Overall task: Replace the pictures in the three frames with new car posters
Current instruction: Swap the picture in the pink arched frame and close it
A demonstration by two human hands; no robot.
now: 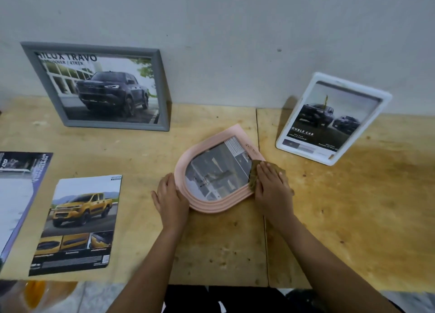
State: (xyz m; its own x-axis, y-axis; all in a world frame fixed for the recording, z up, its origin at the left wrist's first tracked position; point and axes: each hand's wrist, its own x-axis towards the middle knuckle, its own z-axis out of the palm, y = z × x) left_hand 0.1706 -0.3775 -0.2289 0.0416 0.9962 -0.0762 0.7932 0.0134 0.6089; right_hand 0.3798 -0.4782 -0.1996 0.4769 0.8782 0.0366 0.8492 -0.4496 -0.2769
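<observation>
Pink frame on desk, apparently last: left hand spread, steadying rim; right hand spread, pressing cloth; grey frame, white frame look done

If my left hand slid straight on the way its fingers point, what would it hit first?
Left hand crosses bare table, then likely meets the grey frame near its lower right corner.

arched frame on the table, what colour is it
Pale pink; the frame shows in the head view.
</observation>
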